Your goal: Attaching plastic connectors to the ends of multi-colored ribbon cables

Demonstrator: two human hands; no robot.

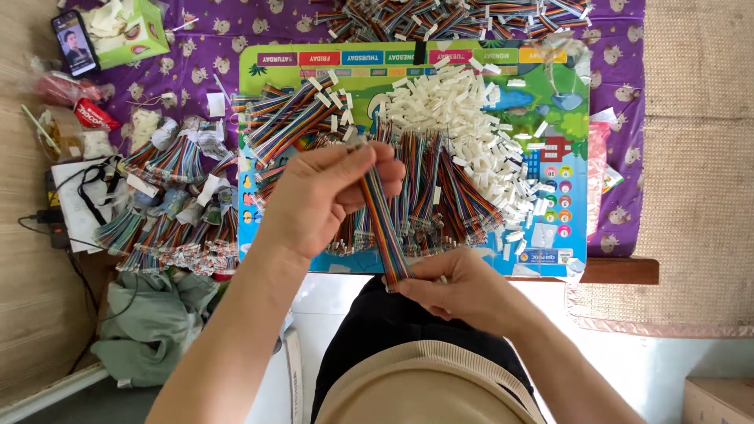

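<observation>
I pinch the rainbow ribbon cable [383, 224] taut between my left hand [318, 196] at its top and right hand [459, 286] below, keeping wires flat.

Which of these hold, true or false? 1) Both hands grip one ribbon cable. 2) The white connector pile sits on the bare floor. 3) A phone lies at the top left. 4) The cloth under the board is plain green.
1) True: the left hand pinches the upper end of the multicoloured ribbon cable and the right hand pinches its lower end.
2) False: the white connector pile lies on the colourful board.
3) True: a phone lies there beside a green box.
4) False: the cloth is purple with a small pale print.
</observation>
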